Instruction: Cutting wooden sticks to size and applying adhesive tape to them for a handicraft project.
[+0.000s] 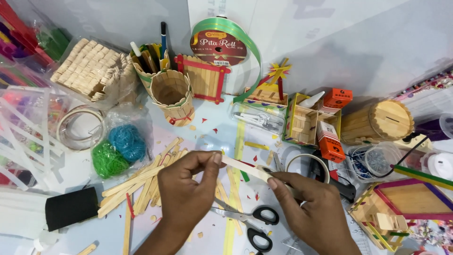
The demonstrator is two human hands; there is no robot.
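Both hands hold one pale wooden craft stick [243, 168] level above the table. My left hand [188, 189] pinches its left end between thumb and fingers. My right hand [311, 208] grips the stick's right end. Below the hands lie black-handled scissors [255, 223] and a loose heap of plain wooden sticks [141, 184]. Small coloured scraps are scattered on the light blue table [207, 125].
Stick-built cups [172, 94], a small stick house [92, 68], a round stick box [377, 123], a framed stick tray [406, 203], a ribbon roll [219, 45], bags of green and blue bands [118, 148], tape rolls [306, 163], orange boxes [330, 137] and a glue gun [339, 184] crowd around.
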